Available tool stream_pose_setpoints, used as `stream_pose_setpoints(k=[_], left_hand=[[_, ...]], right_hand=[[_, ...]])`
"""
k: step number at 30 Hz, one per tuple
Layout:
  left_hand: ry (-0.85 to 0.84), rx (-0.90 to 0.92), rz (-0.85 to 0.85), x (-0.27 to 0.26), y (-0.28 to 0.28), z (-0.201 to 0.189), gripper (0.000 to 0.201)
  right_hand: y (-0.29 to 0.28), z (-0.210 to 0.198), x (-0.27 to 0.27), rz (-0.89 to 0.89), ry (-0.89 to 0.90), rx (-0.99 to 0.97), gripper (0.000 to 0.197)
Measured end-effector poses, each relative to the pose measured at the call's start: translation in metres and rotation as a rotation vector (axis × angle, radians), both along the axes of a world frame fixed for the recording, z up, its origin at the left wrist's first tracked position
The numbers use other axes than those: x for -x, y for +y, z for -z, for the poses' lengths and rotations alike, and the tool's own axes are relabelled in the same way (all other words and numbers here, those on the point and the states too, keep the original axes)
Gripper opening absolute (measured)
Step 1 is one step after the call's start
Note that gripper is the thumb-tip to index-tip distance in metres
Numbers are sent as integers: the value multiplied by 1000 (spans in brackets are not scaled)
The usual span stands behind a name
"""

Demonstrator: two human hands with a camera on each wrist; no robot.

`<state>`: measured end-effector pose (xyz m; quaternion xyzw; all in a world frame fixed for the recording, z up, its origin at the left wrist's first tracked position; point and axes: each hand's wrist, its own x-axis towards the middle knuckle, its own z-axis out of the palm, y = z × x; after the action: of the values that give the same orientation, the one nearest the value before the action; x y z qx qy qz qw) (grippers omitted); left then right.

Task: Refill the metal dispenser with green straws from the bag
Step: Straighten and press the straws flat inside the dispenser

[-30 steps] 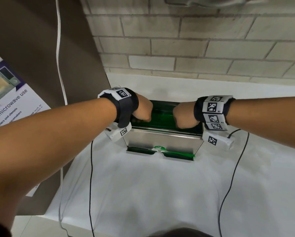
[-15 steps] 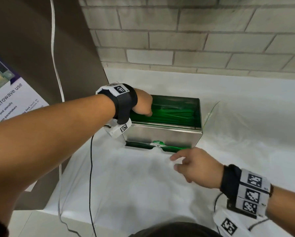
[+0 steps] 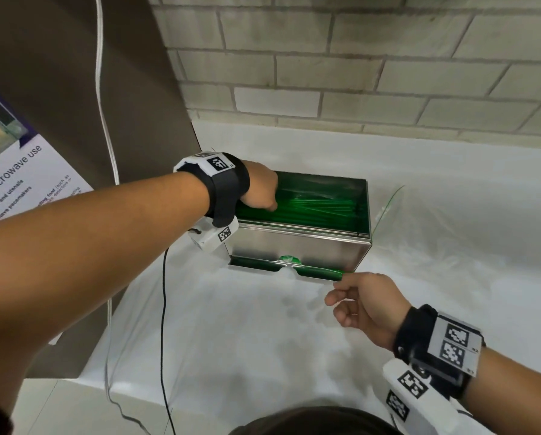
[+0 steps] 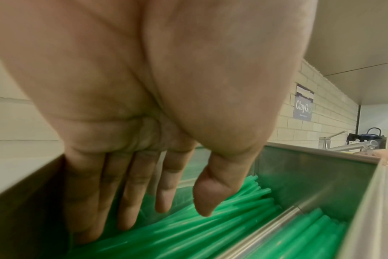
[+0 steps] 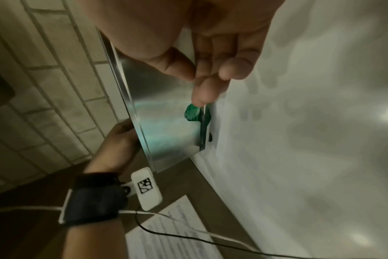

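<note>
The metal dispenser [image 3: 294,246] stands open-topped on the white counter, with green straws [image 3: 319,205] lying lengthwise inside. My left hand [image 3: 263,193] reaches into its left end. In the left wrist view that left hand [image 4: 164,201] has straight fingers resting on the straws [image 4: 210,236]. My right hand [image 3: 335,288] is at the right end of the front tray, index fingertip touching the end of a straw [image 3: 319,271] lying there. The right wrist view shows the right hand [image 5: 193,82] with its thumb apart from that finger. A clear bag [image 3: 398,208] lies right of the dispenser.
A brown panel [image 3: 74,89] with a microwave-use notice [image 3: 18,183] rises at the left. White and black cables [image 3: 164,309] hang by the counter's left edge. A brick wall [image 3: 357,73] stands close behind. A metal rod [image 4: 266,227] runs along inside the dispenser.
My right hand came out of the dispenser's top, dropped to the front and slid right to the tray's end. The left hand stayed inside on the straws.
</note>
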<state>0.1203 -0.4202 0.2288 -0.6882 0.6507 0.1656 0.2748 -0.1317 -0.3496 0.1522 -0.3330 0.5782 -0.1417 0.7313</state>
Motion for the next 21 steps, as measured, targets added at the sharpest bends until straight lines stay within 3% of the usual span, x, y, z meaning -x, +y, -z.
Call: stream_pose_setpoints(k=[2,5,11,15,18,21], left_hand=[[-10,-7,0,0,0,1,36],[-9,-28,9,2,1,1,49],[-37,-132,104,9,9,-4,48],[-42,-120,93,10,10,-4,45],[-5,-51,53,10,9,-8,45],[24,-26,20,10,9,-10,52]], right_hand=[[-8,-3,-3,32,-56,-90,4],[-12,1,-8,150,-184,-207,9],[-5,16,-16,330,-283,-243,7],[-4,9,-5,181,-100,-142,12],[0,-14,10,-89,1,-8,22],[-12,-62,12,-388,58,361,18]])
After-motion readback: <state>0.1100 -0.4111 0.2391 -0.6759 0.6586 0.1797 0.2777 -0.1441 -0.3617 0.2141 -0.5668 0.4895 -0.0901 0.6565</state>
